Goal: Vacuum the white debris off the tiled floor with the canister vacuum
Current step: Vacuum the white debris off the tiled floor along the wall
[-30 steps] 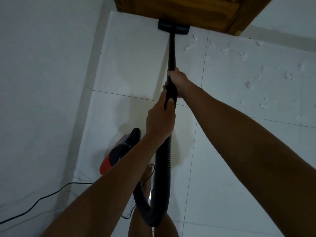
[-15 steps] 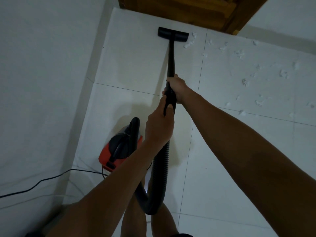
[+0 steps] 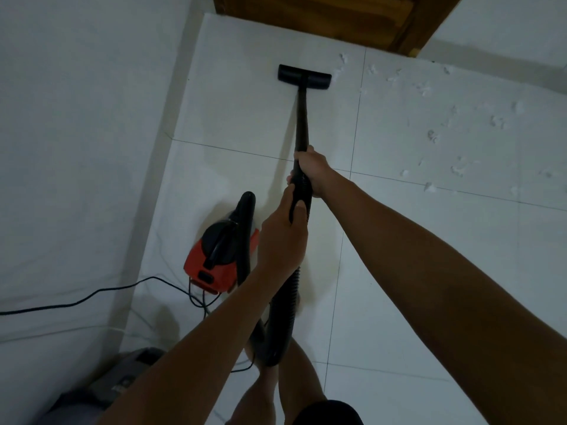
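From the head camera, the black floor nozzle [image 3: 304,76] has been pulled back from the wooden door [image 3: 331,16]. A second ago it was touching the bottom of the door; now a strip of bare tile lies between them. I think this is the return stroke of one pass, and the strip it covered, to the left of the nozzle, looks clean.

The right hand [image 3: 311,170] grips the black wand [image 3: 302,118], with the fingers curled round it. The left hand [image 3: 283,237] grips the handle end just behind it, where the ribbed hose [image 3: 285,314] begins. The red and black canister vacuum [image 3: 219,256] stands on the tiled floor [image 3: 414,271] near the left wall, more in view than before, and its power cord [image 3: 92,296] runs away to the left.

The white debris [image 3: 432,136] is small, torn and fluffy, like bits of cotton or paper. It lies scattered to the right of the nozzle, some pieces just beside the nozzle's right end and others well apart, toward the far right. Most of the work seems not yet done; the next passes should go to the right.
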